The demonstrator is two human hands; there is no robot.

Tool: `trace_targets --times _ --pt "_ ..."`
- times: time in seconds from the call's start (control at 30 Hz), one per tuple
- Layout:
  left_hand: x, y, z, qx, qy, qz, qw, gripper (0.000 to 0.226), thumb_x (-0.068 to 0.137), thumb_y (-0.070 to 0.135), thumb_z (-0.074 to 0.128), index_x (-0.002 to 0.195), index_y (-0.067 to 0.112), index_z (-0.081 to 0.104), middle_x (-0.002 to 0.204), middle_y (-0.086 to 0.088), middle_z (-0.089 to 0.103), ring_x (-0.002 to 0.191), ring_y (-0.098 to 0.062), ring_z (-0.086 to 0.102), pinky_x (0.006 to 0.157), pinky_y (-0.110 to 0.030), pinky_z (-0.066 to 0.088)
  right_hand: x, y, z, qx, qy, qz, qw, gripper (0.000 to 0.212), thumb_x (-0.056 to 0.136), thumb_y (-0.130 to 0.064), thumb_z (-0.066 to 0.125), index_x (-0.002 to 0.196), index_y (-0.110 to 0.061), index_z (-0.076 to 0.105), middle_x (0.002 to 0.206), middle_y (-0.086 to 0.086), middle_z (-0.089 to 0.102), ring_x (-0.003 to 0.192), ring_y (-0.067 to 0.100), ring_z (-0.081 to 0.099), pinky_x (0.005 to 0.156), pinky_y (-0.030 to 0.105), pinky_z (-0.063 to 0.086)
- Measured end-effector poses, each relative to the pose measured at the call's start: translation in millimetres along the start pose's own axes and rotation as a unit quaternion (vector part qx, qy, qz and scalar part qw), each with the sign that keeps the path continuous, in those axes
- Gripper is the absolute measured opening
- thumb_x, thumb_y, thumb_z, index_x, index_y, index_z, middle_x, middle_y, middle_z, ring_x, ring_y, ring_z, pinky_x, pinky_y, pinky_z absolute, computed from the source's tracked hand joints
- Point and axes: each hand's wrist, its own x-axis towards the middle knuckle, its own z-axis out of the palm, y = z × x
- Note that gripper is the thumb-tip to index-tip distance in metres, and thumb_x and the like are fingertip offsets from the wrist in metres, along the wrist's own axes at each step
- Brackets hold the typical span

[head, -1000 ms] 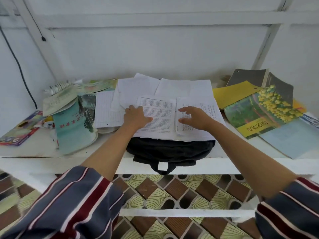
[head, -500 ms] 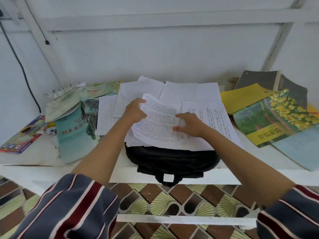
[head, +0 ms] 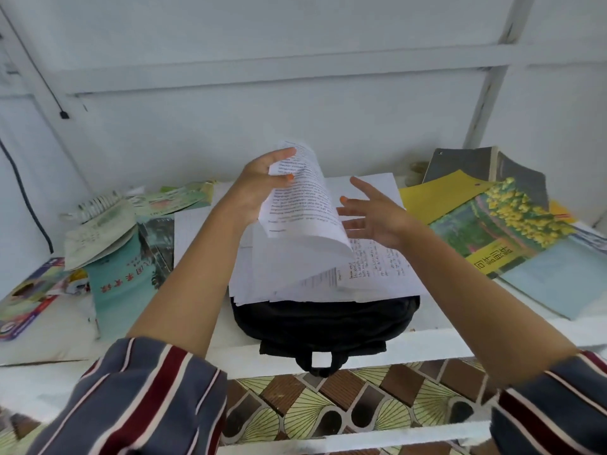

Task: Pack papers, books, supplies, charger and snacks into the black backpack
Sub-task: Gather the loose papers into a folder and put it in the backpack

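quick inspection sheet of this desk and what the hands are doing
surface: white shelf, crowded.
job's things: black backpack lies flat under loose papers; printed sheets lifted; books right, teal book left.
clutter: colourful box far left.
grippers: left hand grips the printed sheets; right hand open beside them.
cables: black cable on the wall, left.
surroundings: white wall, patterned floor.
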Motion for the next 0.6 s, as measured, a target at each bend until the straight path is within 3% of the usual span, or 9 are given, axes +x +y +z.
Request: trace_targets --times 0.1,0.23,0.3,0.37,0.43,0.5,0.6 --pt "6 -10 19 -0.025 -0.011 -0.013 1.000 0.045 0.085 -0.010 0.055 0.121 0.018 0.055 0.119 0.000 0.055 0.110 -0.018 0.054 0.098 -0.027 0.044 -2 2 -15 0.049 0.031 0.008 0.998 0.067 0.090 -0.008 0.058 0.146 -0.025 0.025 0.102 0.008 0.064 0.071 0.016 0.067 0.057 0.025 0.055" --pt "12 -30 47 0.000 -0.024 -0.070 0.997 0.045 0.087 -0.010 0.053 0.126 0.012 0.053 0.113 -0.008 0.057 0.098 -0.021 0.058 0.073 -0.021 0.051 -6 8 -48 0.096 0.099 0.023 0.990 0.067 0.086 0.004 0.057 0.144 -0.017 0.031 0.118 0.015 0.057 0.086 0.022 0.062 0.061 0.028 0.057" --pt "14 -43 61 0.050 -0.031 -0.097 0.994 0.046 0.086 -0.008 0.056 0.129 0.009 0.050 0.116 -0.011 0.056 0.101 -0.022 0.057 0.074 -0.019 0.049 -6 13 -66 0.081 0.129 0.023 0.988 0.067 0.082 0.013 0.057 0.140 -0.014 0.037 0.125 0.019 0.053 0.095 0.029 0.060 0.066 0.034 0.056" --pt "17 -56 75 0.124 -0.043 -0.117 0.984 0.051 0.085 -0.004 0.061 0.132 0.008 0.047 0.127 -0.011 0.052 0.113 -0.024 0.053 0.085 -0.023 0.045 -5 18 -79 0.019 0.158 0.024 0.987 0.060 0.077 0.019 0.059 0.127 -0.011 0.047 0.125 0.021 0.053 0.099 0.034 0.058 0.069 0.038 0.056" --pt "17 -66 89 0.197 -0.049 -0.138 0.969 0.058 0.083 0.000 0.065 0.136 0.008 0.042 0.137 -0.011 0.045 0.124 -0.024 0.046 0.091 -0.024 0.039 -4 22 -90 -0.062 0.178 0.029 0.982 0.054 0.071 0.020 0.064 0.117 -0.008 0.054 0.123 0.024 0.055 0.104 0.038 0.058 0.083 0.045 0.054" --pt "16 -72 100 0.239 -0.051 -0.162 0.956 0.068 0.082 0.005 0.068 0.141 0.009 0.034 0.143 -0.011 0.038 0.129 -0.024 0.040 0.092 -0.024 0.038 -4 25 -96 -0.149 0.187 0.038 0.970 0.055 0.069 0.018 0.067 0.119 -0.003 0.056 0.122 0.025 0.055 0.109 0.040 0.056 0.096 0.048 0.047" --pt "12 -77 110 0.276 -0.049 -0.192 0.940 0.075 0.082 0.013 0.070 0.144 0.009 0.026 0.147 -0.011 0.031 0.132 -0.025 0.036 0.100 -0.029 0.036 -8 26 -103 -0.290 0.182 0.039 0.939 0.058 0.073 0.012 0.066 0.127 -0.002 0.053 0.130 0.017 0.051 0.118 0.034 0.050 0.099 0.033 0.040"
